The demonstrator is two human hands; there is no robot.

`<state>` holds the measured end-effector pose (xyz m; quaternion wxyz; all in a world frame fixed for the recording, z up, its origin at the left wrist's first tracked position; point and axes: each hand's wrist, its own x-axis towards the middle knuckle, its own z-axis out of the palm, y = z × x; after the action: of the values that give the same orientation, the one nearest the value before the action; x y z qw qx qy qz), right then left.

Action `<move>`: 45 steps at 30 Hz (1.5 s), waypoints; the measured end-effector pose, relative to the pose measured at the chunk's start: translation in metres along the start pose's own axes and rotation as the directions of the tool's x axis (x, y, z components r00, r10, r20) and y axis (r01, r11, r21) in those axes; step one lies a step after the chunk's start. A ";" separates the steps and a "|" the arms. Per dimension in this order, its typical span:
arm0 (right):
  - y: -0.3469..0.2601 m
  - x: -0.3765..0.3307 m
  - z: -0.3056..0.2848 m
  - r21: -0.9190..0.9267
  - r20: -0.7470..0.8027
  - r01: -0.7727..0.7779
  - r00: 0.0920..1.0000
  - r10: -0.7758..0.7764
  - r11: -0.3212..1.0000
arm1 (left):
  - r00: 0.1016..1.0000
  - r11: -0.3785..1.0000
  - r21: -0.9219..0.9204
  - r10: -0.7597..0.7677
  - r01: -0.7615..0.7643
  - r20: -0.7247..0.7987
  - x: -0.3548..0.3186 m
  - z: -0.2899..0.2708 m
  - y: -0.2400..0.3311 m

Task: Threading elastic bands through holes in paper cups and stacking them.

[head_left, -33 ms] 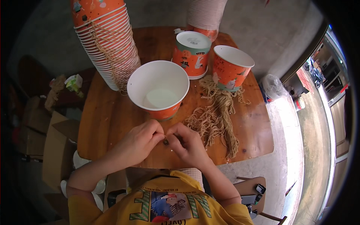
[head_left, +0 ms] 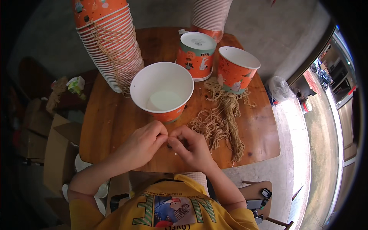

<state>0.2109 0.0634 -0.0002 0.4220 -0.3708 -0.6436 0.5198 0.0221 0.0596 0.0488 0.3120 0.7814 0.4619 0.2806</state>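
Fingertips of my left hand (head_left: 149, 138) and my right hand (head_left: 189, 145) meet over the near part of the table, both in a pinch. Whatever sits between them is too small to make out. Just beyond them stands an upright paper bucket (head_left: 178, 113), orange outside and white inside, its mouth tilted toward me. To the right of my right hand lies a loose bundle of tan cords (head_left: 230, 119). A second orange bucket (head_left: 237, 73) stands upright on the far end of that bundle.
At the far left rises a tall stack of nested buckets (head_left: 111, 46) with cords hanging over it. An upside-down bucket (head_left: 196, 53) stands at the back, before another stack (head_left: 211, 15). The wooden table (head_left: 111, 126) has a rounded edge. A cardboard box (head_left: 57, 153) is at left.
My fingertips have shifted very slightly, the right thumb rising closer to the left hand. The buckets and cords stay where they were.
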 end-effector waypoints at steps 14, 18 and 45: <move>0.034 0.023 -0.003 0.040 -0.388 0.146 0.914 -0.119 0.988 | 0.944 0.879 0.425 0.300 -0.216 -0.140 0.047 -0.007 -0.009; 0.031 0.025 -0.006 -0.025 -0.421 0.196 0.887 -0.188 0.980 | 0.987 0.963 0.231 0.152 -0.137 -0.050 0.049 -0.012 -0.012; 0.020 0.026 0.007 -0.193 -0.324 0.296 0.881 -0.345 0.936 | 0.988 0.966 -0.237 -0.069 0.100 0.135 0.064 -0.047 -0.007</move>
<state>0.1955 0.0887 -0.0162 0.5841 -0.3743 -0.6442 0.3219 0.0107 0.1305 0.0834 0.4456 0.7331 0.4361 0.2717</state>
